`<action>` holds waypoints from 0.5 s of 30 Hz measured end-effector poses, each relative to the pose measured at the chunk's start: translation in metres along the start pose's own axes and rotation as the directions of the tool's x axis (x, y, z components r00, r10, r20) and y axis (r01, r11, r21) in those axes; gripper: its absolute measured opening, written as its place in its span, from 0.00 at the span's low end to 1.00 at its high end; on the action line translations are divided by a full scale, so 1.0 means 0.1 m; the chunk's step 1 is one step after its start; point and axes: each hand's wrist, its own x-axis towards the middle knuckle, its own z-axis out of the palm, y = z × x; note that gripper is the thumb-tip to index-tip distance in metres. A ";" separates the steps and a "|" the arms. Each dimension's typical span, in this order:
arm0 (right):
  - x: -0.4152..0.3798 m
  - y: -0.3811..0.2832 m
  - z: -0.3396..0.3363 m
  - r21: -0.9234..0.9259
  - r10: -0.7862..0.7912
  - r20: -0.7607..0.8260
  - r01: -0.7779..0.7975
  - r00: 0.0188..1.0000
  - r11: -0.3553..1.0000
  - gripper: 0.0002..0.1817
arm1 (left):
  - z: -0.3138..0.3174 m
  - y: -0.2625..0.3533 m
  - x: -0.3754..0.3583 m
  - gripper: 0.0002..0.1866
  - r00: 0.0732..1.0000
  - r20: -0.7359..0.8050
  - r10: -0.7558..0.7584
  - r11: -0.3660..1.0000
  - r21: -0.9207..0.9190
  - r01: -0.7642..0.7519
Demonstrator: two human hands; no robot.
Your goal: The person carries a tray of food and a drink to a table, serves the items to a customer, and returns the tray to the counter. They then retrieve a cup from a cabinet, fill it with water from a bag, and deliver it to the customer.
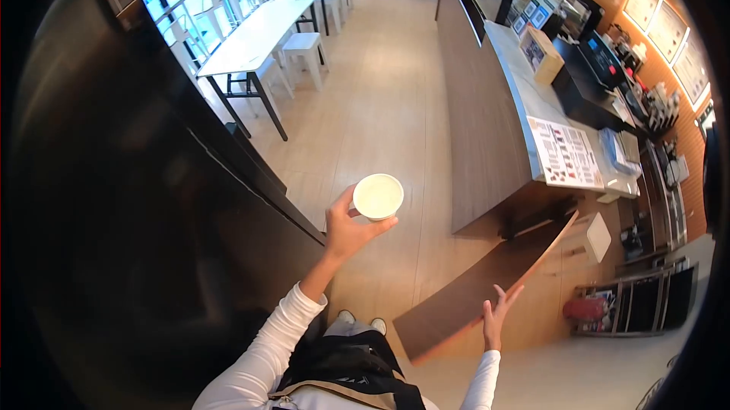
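Observation:
A white paper cup point(378, 196), seen from above with a pale yellowish inside, is held out over the floor. The fingers and thumb of my left hand point(351, 226) wrap its near side. To the right, my right hand point(499, 313) has its fingers spread at the edge of a brown wooden swing door point(487, 286) by the counter's end. Its palm and part of the fingers lie against the panel, so some of the contact is hidden.
A counter point(494, 106) runs along the right, with a printed menu point(566, 153) on its near end. White tables point(258, 34) and stools point(303, 44) line the left windows. A dark tall panel point(152, 205) stands close on my left. A white stool point(597, 238) and a rack point(639, 300) are behind the door.

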 end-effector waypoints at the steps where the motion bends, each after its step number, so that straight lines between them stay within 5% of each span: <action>1: -0.15 0.03 -0.11 -0.064 0.196 0.039 -0.193 0.980 0.979 0.30 | 0.02 -0.04 0.04 0.28 1.000 0.013 -0.007 1.000 -0.003 0.007; 4: -0.65 0.13 -0.29 0.120 0.273 -0.448 -0.245 0.851 0.962 0.33 | 0.05 -0.11 0.13 0.29 0.998 0.046 -0.044 0.999 -0.026 0.045; 6: -0.95 0.31 -0.68 0.044 0.473 -0.565 -0.548 0.676 0.835 0.34 | 0.09 -0.21 0.22 0.29 0.996 0.070 -0.062 0.997 -0.043 0.065; 8: -1.19 0.93 -1.14 -0.302 0.425 -0.630 -0.709 0.650 0.637 0.35 | 0.17 -0.36 0.39 0.29 0.995 0.075 -0.061 0.996 -0.066 0.066; 10: -1.13 1.06 -1.40 -0.399 0.365 -0.739 -0.804 0.567 0.440 0.35 | 0.22 -0.52 0.58 0.29 0.995 0.080 -0.062 0.994 -0.079 0.069; 13: -0.72 1.23 -1.91 -0.320 0.542 -0.744 -0.921 0.390 0.224 0.39 | 0.34 -0.65 1.00 0.28 0.992 0.077 -0.102 0.991 -0.082 0.108; 15: -0.54 1.44 -2.05 -0.387 0.560 -0.758 -0.922 0.334 0.026 0.33 | 0.45 -0.89 1.34 0.28 0.993 0.080 -0.082 0.989 -0.113 0.091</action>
